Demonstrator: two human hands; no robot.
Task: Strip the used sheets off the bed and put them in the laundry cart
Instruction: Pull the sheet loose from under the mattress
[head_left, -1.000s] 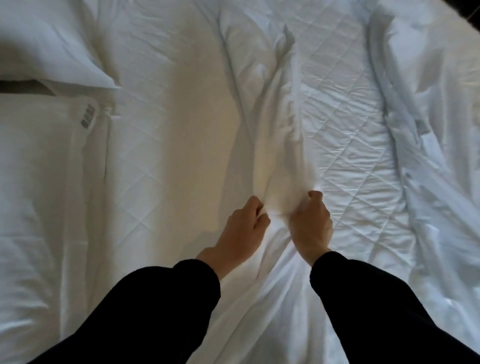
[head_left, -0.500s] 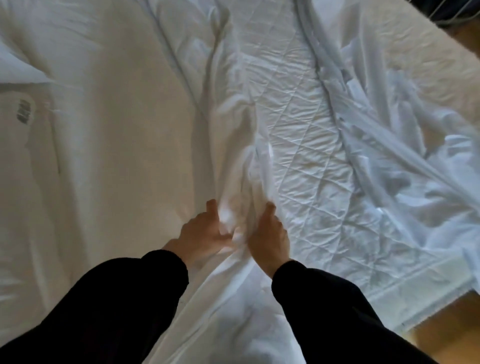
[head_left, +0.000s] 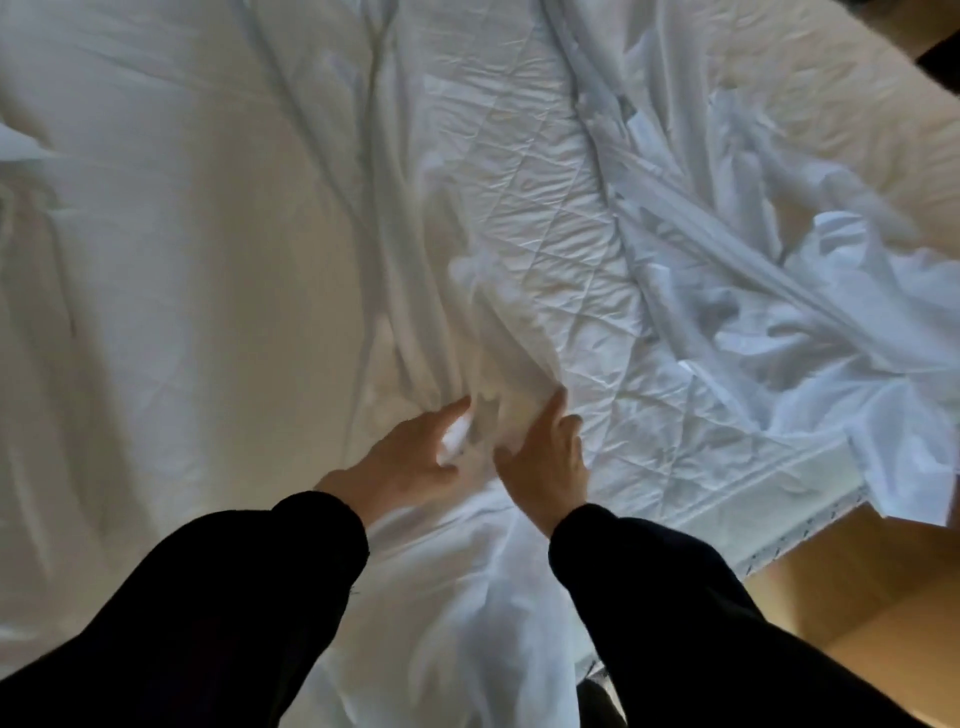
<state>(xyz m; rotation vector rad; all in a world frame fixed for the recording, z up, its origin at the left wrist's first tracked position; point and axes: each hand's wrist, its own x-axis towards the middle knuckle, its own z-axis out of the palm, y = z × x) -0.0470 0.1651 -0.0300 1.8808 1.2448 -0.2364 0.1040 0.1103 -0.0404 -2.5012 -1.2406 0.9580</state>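
Sheet: a white sheet (head_left: 218, 270) is being kept spread over the left part of the bed (head_left: 774, 543). It is being drawn into a long raised ridge running from the top of the view down to the hands. Below the hands it is being let hang over the near edge, between the two arms.
Left hand: the left hand (head_left: 410, 462) is being held against the left side of the ridge. A bunch of the sheet is being pinched between thumb and forefinger, the narrow gap between them filled with cloth.
Right hand: the right hand (head_left: 545, 462) is being laid against the right side of the ridge, forefinger stretched forward. The grip is being hidden by motion blur, so whether cloth is being held cannot be told.
Hands together: they are being kept close, with only the gathered fold between them.
Quilted pad: a quilted pad (head_left: 561, 218) is being left bare just right of the ridge.
Loose bedding: crumpled white bedding (head_left: 789, 322) is being left heaped at the right, spilling over the bed's corner.
Sleeves: dark sleeves (head_left: 208, 613) are being worn on both arms.
Floor: a wooden floor (head_left: 872, 597) is being shown beyond that corner.
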